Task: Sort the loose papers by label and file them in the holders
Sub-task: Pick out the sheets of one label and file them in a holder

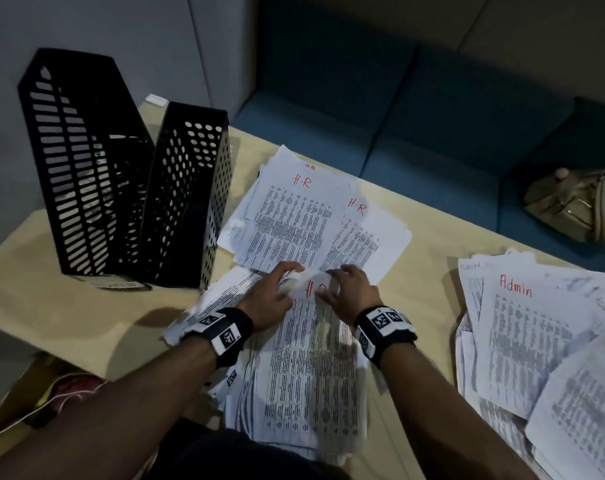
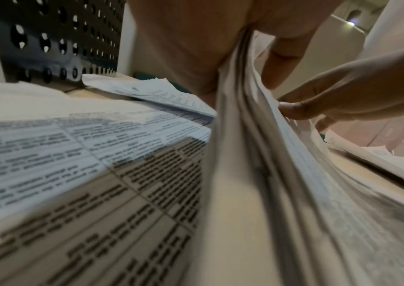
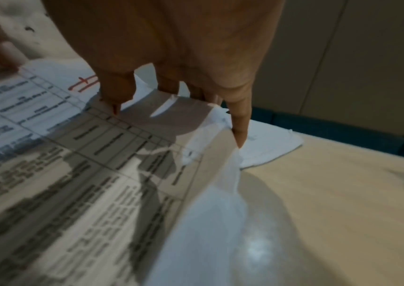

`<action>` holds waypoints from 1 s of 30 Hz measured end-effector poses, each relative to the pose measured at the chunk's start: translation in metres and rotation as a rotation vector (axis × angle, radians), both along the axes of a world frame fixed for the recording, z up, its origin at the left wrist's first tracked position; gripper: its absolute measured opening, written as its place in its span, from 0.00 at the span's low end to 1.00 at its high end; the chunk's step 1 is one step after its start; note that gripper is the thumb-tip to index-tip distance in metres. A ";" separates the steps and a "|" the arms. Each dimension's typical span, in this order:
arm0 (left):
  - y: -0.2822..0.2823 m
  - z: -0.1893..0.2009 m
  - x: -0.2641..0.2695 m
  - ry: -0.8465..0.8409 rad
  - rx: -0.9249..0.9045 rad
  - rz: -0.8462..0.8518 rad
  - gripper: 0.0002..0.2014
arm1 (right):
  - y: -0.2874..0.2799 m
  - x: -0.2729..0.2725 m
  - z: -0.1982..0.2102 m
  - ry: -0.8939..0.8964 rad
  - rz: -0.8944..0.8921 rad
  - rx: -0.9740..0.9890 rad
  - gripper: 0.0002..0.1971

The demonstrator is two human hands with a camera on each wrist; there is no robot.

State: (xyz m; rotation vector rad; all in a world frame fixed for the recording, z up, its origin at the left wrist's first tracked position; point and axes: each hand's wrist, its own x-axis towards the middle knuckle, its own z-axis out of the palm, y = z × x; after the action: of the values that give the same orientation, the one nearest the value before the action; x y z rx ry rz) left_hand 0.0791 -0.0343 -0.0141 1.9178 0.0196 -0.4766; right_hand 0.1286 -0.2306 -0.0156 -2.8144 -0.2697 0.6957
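A loose pile of printed sheets (image 1: 311,375) lies at the table's front, its top sheet marked in red, partly covered. My left hand (image 1: 277,294) grips the raised far edges of several sheets (image 2: 257,154). My right hand (image 1: 346,289) pinches the top sheet's far edge (image 3: 98,154), thumb on the paper beside the red mark (image 3: 83,83). An "H.R" pile (image 1: 294,223) lies just beyond my hands, and an "Admin" pile (image 1: 523,341) sits at the right. Two black holders, a slotted one (image 1: 76,168) and a perforated one (image 1: 186,202), stand at the left.
The beige table (image 1: 69,306) shows bare wood in front of the holders and between the piles. A blue sofa (image 1: 432,133) runs behind the table with a tan bag (image 1: 571,206) on it. The perforated holder (image 2: 49,38) is close to my left hand.
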 end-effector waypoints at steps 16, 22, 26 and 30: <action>-0.005 0.001 0.007 0.199 -0.295 0.594 0.16 | -0.046 -0.048 -0.005 0.116 -0.644 0.671 0.30; -0.012 -0.006 -0.004 0.270 -0.287 0.492 0.13 | -0.050 -0.044 -0.010 -0.043 -0.720 0.703 0.38; -0.011 -0.006 -0.005 0.251 -0.242 0.554 0.12 | -0.046 -0.041 -0.004 0.084 -0.743 0.804 0.30; -0.009 -0.006 0.006 0.171 -0.161 0.501 0.14 | -0.051 -0.044 -0.004 0.110 -0.731 0.820 0.20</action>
State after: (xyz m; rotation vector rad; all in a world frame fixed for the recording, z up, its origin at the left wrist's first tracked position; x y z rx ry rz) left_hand 0.0853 -0.0435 -0.0204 1.6329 0.5438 -0.2892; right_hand 0.0842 -0.2818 -0.0200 -1.8691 0.3974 0.4164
